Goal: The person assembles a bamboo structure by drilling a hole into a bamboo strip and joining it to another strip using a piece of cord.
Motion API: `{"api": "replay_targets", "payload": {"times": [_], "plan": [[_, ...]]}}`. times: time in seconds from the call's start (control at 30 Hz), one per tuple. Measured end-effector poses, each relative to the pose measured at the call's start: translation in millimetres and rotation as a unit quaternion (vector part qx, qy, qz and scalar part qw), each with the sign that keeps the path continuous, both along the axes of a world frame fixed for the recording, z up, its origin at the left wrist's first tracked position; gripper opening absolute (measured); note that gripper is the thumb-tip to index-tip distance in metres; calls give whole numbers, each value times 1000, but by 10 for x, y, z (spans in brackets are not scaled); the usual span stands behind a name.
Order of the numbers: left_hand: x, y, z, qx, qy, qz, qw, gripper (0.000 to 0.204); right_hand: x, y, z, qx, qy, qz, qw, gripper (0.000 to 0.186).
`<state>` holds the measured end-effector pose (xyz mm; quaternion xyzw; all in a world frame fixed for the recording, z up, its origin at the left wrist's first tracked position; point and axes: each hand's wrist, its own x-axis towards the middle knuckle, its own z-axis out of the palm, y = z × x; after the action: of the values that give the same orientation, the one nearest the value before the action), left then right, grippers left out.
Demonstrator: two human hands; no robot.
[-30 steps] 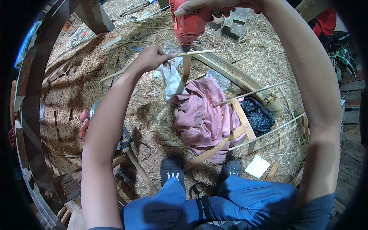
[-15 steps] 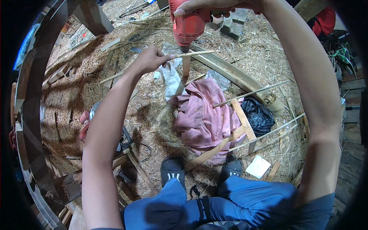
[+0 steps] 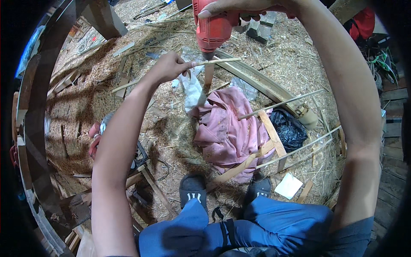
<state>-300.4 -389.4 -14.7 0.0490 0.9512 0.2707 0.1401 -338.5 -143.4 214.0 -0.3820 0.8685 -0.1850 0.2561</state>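
Note:
My right hand (image 3: 248,6) is closed round a red power drill (image 3: 215,32) at the top of the view. The drill points down, and its dark chuck (image 3: 208,55) meets a thin wooden strip (image 3: 224,61); any bit is too small to make out. My left hand (image 3: 173,67) pinches that strip just left of the chuck. A thin length of wood (image 3: 124,87) shows beyond my left forearm, in line with the strip. Under the chuck an upright flat piece of wood (image 3: 208,78) stands, its lower end by a pink cloth (image 3: 229,124).
Wood shavings (image 3: 171,137) cover the ground. A wooden frame piece (image 3: 272,132) and thin sticks lie over the cloth, beside a black plastic bag (image 3: 287,130). A long timber (image 3: 257,81) slants behind. My sandalled feet (image 3: 192,186) are below; a curved wooden frame (image 3: 36,111) borders the left.
The drill and my right hand have shifted slightly to the right. The strip and my left hand have dipped a little.

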Motion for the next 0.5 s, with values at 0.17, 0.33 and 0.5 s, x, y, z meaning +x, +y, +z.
{"api": "replay_targets", "payload": {"times": [0.17, 0.33, 0.5], "plan": [[-3, -31, -75, 5, 29, 8, 1000, 59, -38, -85, -74, 21, 80, 27, 996, 52], [-53, -64, -63, -5, 21, 8, 1000, 57, 6, -71, 41, 31, 71, 38, 996, 52], [-90, 58, -37, 4, 37, -9, 999, 58, 78, -47, 30, 8, 77, -4, 997, 52]]}}
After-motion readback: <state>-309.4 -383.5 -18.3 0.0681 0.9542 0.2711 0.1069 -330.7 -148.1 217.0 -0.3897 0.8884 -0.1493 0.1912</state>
